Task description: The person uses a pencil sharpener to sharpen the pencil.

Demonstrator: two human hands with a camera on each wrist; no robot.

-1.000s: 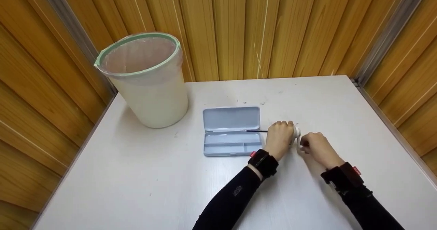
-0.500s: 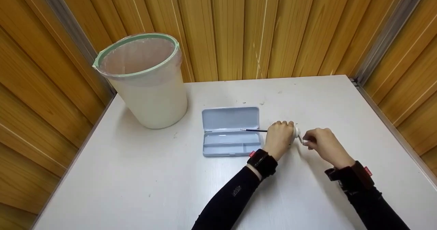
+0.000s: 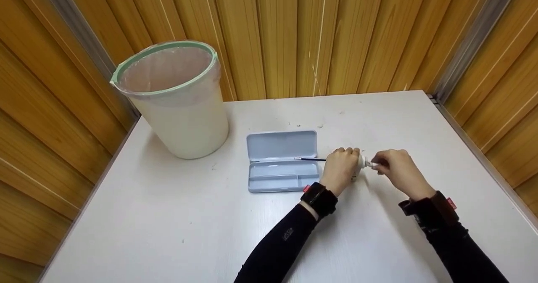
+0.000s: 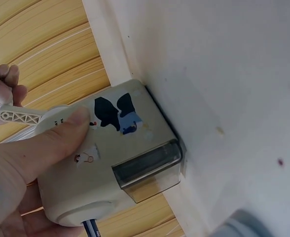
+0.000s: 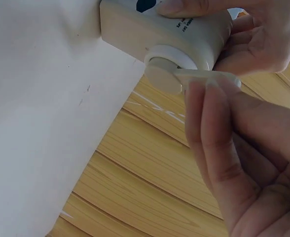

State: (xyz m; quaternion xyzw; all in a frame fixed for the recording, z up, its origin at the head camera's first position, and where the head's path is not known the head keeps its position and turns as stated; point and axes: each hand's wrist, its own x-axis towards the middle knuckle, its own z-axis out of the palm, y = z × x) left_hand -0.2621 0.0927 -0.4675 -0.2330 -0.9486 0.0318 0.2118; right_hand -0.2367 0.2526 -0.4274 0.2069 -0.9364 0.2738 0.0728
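A person in black sleeves is working just right of an open blue pencil case [image 3: 282, 145]. The left hand [image 3: 341, 168] is clamping a cream sharpener [image 4: 103, 155], its thumb pressing one face and its fingers wrapping the other. The right hand [image 3: 395, 166], farther right of the case, is pinching the end of the sharpener's crank [image 4: 22, 116] between thumb and fingers. A dark pencil [image 3: 312, 159] is sitting in the opposite end of the sharpener, its outer end jutting over the case's hinge line. A clear compartment [image 4: 152, 175] is showing on the sharpener's side.

Around the case, the bench [image 3: 168, 228] is offering wide white surface toward its left edge and toward the person; its right edge is running well beyond the right hand. The far edge is lying behind the case, along a wood-patterned wall [image 3: 277, 43]. A lined bin [image 3: 191, 125] with a green rim is standing left of the case and farther back, bounding the room on that side.

Dark figures and small print are marking the sharpener, the lettering too tiny to read surely. Pale print [image 3: 288, 233] on the left sleeve and marks on red tags [image 3: 307, 188] at both wristbands [image 3: 320, 199] are likewise staying illegible.
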